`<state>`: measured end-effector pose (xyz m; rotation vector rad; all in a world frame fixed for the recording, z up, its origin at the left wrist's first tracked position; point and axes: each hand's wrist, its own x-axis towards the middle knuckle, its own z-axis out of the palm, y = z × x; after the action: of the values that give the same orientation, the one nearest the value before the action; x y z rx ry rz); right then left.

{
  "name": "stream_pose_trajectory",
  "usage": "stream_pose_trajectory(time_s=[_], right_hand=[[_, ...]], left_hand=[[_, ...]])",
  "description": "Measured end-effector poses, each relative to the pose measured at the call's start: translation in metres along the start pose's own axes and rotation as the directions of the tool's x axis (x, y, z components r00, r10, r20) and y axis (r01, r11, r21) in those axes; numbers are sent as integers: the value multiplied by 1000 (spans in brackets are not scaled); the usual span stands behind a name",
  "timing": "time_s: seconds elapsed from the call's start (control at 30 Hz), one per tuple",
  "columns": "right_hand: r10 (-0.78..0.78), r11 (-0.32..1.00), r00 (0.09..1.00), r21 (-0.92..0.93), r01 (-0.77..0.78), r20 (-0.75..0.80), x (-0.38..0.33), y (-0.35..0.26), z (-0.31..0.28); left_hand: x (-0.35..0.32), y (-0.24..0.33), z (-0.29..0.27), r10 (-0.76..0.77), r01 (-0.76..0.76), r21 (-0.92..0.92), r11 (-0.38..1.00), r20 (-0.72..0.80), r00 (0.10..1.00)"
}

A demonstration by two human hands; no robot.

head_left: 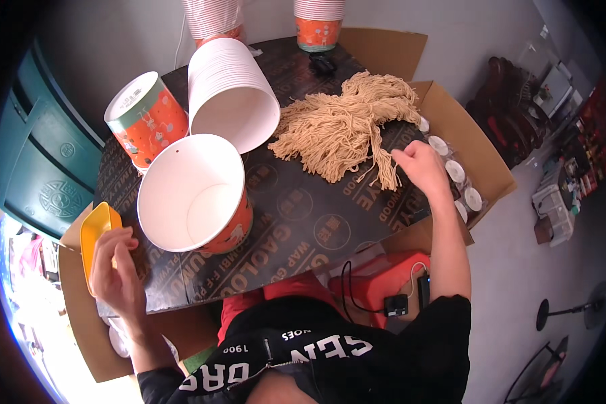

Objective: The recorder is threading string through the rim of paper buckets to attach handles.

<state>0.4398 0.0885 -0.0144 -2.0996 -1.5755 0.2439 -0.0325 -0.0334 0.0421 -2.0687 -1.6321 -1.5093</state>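
My left hand (118, 273) is at the table's left edge, its fingers loosely bent and apart, in front of a yellow plastic tray (91, 232). Whether it touches the tray I cannot tell. My right hand (421, 165) is closed at the right end of a big heap of beige cords (340, 124), fingertips pinched against its loose strands. Between the hands, a large white-lined paper bucket (192, 192) with an orange printed outside stands with its mouth toward me; only bare white shows inside it.
Behind the bucket lie a stack of nested paper buckets (232, 87) and an upside-down orange bucket (148, 118). More bucket stacks (318, 30) stand at the back of the dark printed table (293, 236). At right, an open cardboard box (475, 145) holds several white round-ended items.
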Motion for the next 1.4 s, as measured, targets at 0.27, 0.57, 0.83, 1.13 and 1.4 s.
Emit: stream_pose_trajectory(time_s=[0.27,0.57,0.83,1.13,1.4], right_hand=[[-122,702,884,669,-246,452,4,-11,-3],[-123,988,992,103,118,37,5,42,13],[67,814,932,520,-257,357,4,51,-4],[-381,893,910,191,407,-163,-12,53,-3],[-318,937,901,47,346,-296,0,70,-3]], left_hand=[[-1,76,25,684,-455,-557,695,316,658],[-10,75,65,590,-355,-550,756,339,732],[-9,69,68,586,-377,-506,775,355,728],[-14,62,67,560,-353,-498,792,362,745],[-23,54,64,512,-307,-482,821,382,769]])
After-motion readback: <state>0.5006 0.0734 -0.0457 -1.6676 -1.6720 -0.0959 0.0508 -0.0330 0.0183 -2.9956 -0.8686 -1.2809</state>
